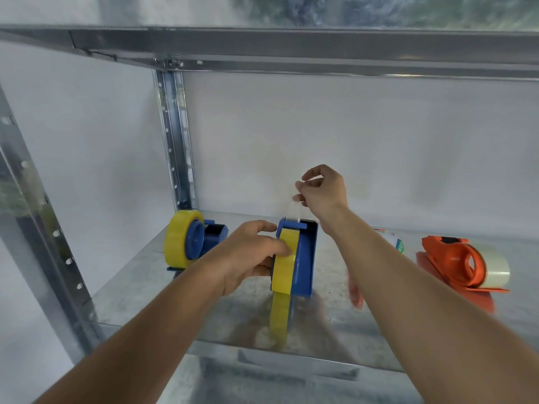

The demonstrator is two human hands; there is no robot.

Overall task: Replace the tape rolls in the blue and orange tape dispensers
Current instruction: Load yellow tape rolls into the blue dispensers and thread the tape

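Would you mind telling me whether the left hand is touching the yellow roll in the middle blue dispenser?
Touching: the head view shows the left hand with its thumb lying across the yellow roll.

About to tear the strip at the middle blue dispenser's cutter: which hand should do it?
Right. The right hand pinches the clear tape end just above the serrated cutter. The left hand is better kept bracing the yellow roll.
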